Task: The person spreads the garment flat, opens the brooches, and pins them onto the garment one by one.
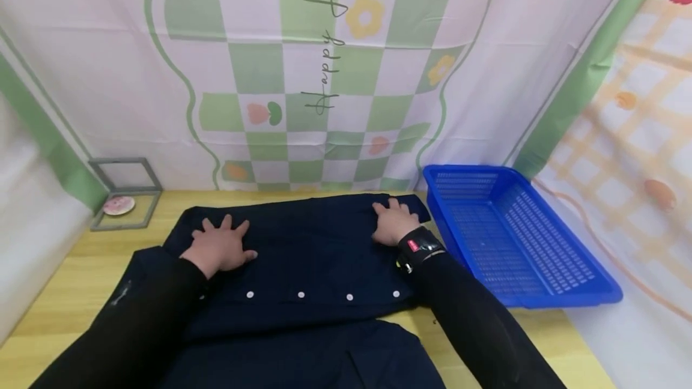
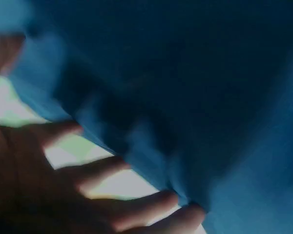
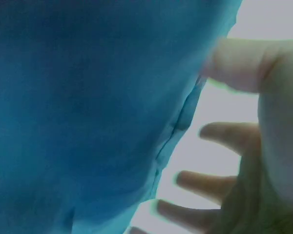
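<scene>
A dark navy buttoned garment point(image 1: 319, 251), which looks like a shirt, lies spread on the table with a row of white buttons across it. My left hand point(image 1: 220, 248) rests on its left part, fingers spread. On the far right part of the cloth lies my right hand point(image 1: 396, 224), its fingers also spread. In the left wrist view, the left fingertips point(image 2: 163, 200) touch the blue-looking fabric point(image 2: 185, 97). The right wrist view has the right thumb point(image 3: 239, 63) against the fabric's edge, the other fingers apart from it.
A blue plastic basket point(image 1: 519, 245) stands to the right, close to my right forearm. At the back left sits a grey frame point(image 1: 125, 189) with a small pink round item point(image 1: 119, 205) in it. Patterned curtains point(image 1: 335, 77) hang behind the wooden table point(image 1: 59, 293).
</scene>
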`<state>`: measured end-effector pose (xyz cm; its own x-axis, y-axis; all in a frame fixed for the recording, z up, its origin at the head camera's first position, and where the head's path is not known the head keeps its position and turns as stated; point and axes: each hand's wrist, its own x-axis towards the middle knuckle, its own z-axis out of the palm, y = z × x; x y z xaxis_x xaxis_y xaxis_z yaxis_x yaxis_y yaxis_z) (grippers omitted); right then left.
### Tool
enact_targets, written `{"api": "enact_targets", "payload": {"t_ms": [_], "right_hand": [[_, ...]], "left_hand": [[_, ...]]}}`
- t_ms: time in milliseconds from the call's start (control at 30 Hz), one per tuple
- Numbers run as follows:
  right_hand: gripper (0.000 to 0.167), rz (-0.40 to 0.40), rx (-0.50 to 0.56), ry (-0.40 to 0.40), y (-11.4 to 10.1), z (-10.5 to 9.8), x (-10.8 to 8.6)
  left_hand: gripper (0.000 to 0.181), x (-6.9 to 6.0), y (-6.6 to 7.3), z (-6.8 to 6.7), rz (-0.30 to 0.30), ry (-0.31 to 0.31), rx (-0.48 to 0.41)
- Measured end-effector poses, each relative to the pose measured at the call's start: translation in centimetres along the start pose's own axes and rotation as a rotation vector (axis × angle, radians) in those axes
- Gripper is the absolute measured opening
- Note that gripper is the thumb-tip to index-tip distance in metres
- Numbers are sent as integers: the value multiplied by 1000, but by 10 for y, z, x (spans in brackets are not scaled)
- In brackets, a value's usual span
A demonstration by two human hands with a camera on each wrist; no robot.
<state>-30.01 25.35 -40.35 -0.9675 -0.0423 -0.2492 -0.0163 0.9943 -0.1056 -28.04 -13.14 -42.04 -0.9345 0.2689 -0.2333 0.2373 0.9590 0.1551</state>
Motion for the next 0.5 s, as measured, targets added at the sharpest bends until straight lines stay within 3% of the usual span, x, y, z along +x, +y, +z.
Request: {"api": "enact_targets", "payload": {"t_ms": [100,200,400,500], "right_hand": [[93,29,34,-100,0,1,-2],[101,64,77,-208,7,0,1],[102,51,106,-234,18,-4,12],[99,62,82,-165,16,-9,12]], "left_hand": [[83,4,-1,6,-17,-98,-15],[87,9,-3,9,-16,-122,-50],[95,20,-4,11,-47,-118,-121],[102,25,-4,9,-91,-79,-142]]}}
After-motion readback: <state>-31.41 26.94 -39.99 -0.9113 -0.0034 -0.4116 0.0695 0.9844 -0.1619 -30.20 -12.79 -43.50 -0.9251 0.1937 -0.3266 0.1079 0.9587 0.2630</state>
